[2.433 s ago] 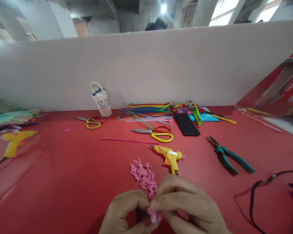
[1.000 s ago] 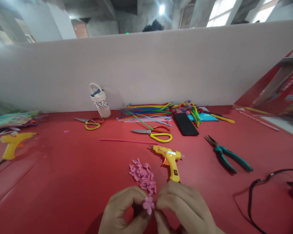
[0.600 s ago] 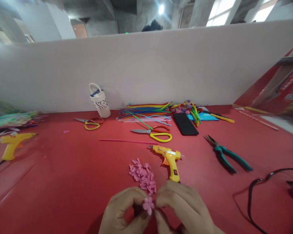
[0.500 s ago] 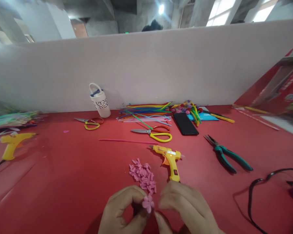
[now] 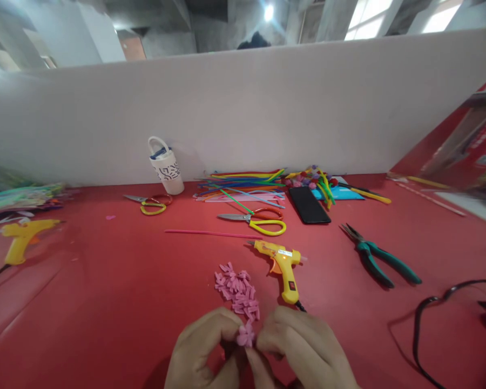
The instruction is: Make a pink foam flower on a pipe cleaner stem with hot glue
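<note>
A small pink fuzzy flower (image 5: 245, 335) with rounded petals is pinched between thumb and forefinger of my left hand (image 5: 206, 346). From the other side, my right hand (image 5: 308, 343) has its thumb and bent forefinger closed on the flower's lower right edge. The underside of the flower is hidden by my fingers. Just beyond my fingertips lies a pile of short pink pipe-cleaner pieces (image 5: 238, 292). A yellow glue gun (image 5: 284, 265) rests on its side past my right hand, a small light glowing on it.
On the red table (image 5: 105, 302) lie scissors (image 5: 263, 221), a pink pipe cleaner (image 5: 213, 234), a phone (image 5: 310, 205), green-handled pliers (image 5: 378, 259) and a black cable (image 5: 417, 329). Coloured pipe cleaners (image 5: 238, 186) and a white tumbler (image 5: 168, 172) stand along the pale partition (image 5: 243, 108). Another glue gun (image 5: 22, 237) lies left.
My right hand has moved left, and its fingers have closed in on the flower's edge. The flower has tilted slightly. More of the glue gun's grip and cord now shows.
</note>
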The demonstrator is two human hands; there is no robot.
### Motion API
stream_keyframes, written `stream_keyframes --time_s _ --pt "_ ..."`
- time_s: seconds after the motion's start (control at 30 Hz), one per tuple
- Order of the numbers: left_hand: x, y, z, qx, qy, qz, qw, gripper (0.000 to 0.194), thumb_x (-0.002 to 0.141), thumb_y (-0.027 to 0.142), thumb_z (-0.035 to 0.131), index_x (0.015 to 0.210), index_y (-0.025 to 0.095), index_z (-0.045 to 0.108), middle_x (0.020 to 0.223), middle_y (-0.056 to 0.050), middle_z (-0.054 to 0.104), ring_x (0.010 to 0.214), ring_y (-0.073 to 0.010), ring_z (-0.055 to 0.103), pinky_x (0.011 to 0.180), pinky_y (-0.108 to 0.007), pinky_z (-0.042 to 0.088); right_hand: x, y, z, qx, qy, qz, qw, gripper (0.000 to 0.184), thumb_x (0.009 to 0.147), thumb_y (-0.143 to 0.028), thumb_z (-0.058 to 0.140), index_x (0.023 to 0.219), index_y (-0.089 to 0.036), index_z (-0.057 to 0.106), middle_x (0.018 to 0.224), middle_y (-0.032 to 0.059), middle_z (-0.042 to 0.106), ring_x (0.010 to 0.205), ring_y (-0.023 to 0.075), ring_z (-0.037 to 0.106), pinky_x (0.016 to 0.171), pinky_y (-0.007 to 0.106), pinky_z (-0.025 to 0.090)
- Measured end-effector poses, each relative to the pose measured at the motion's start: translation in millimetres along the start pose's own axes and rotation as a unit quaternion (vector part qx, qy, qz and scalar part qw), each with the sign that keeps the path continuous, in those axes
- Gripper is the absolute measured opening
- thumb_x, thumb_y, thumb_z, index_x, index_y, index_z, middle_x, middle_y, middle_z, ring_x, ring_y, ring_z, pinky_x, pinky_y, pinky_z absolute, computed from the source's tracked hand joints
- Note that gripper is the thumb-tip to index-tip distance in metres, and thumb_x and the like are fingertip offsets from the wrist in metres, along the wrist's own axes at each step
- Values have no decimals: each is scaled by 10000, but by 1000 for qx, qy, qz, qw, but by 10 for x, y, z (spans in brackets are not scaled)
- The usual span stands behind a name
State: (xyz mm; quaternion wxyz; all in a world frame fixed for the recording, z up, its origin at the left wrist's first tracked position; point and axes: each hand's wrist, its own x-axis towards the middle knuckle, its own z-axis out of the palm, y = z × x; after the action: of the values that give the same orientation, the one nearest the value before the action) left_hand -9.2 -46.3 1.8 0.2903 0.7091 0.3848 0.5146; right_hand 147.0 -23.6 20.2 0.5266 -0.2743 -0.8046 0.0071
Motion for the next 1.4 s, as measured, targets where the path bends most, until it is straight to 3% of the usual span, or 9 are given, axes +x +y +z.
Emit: stream_keyframes --time_s 0.2,0.47,0.67,0.87,0.97,1.07,1.13,1.27,1.4 --pt "-2 6 8 -18 4 -11 1000 156 746 71 526 730 223 557 626 30 575 522 -94 520 509 -152 429 -12 -78 -9 -9 -7 39 999 165 771 -76 525 677 -202 475 524 -54 494 446 81 450 449 189 373" --pt "47 138 10 -143 45 -201 968 133 666 86 602 594 198 598 592 15 588 551 -110 511 535 -180 415 12 -142 -48 32 -1 112 993 159 756 -71 530 701 -208 469 549 -48 509 464 88 470 468 201 379" --pt "73 210 18 -197 62 -259 944 135 634 162 704 550 174 599 577 18 577 555 -99 513 555 -178 429 15 -88 -99 56 -62 117 990 145 744 -54 508 728 -198 499 563 -42 503 483 86 468 473 194 366" --pt "127 106 -6 -359 -13 -394 846 257 609 358 762 653 149 619 554 9 617 318 -37 457 318 -133 320 55 -59 -109 111 -81 183 974 145 794 -93 455 692 -191 484 571 -40 506 486 77 476 477 167 390" --pt "176 35 -19 -390 -22 -410 824 252 647 342 739 641 118 624 537 -4 631 266 3 394 288 -110 246 99 34 -136 104 -82 219 967 196 839 -141 424 654 -186 473 553 -40 490 476 77 459 465 161 376" --pt "210 2 -30 -400 5 -427 811 213 669 286 721 617 108 615 505 4 616 263 24 349 290 -99 197 115 189 -165 9 -130 240 962 278 873 -233 418 599 -192 440 511 -44 461 445 84 423 445 188 324" --pt "223 -8 -39 -398 19 -434 808 192 682 245 704 594 105 605 502 9 608 277 33 329 301 -93 184 120 301 -183 -104 -199 261 939 332 876 -297 418 560 -197 431 488 -32 482 430 101 433 444 221 289" --pt "231 -41 -58 -381 36 -443 811 157 705 184 670 581 106 613 507 14 596 307 35 301 327 -89 191 126 471 -210 -266 -339 322 843 299 876 -295 411 633 -198 557 616 36 645 539 166 594 477 249 292" --pt "240 -96 -76 -371 51 -429 822 105 692 183 673 620 109 657 526 8 601 341 21 273 354 -103 195 83 605 -220 -312 -369 354 801 304 855 -315 442 663 -170 628 618 122 671 567 259 642 457 271 268"
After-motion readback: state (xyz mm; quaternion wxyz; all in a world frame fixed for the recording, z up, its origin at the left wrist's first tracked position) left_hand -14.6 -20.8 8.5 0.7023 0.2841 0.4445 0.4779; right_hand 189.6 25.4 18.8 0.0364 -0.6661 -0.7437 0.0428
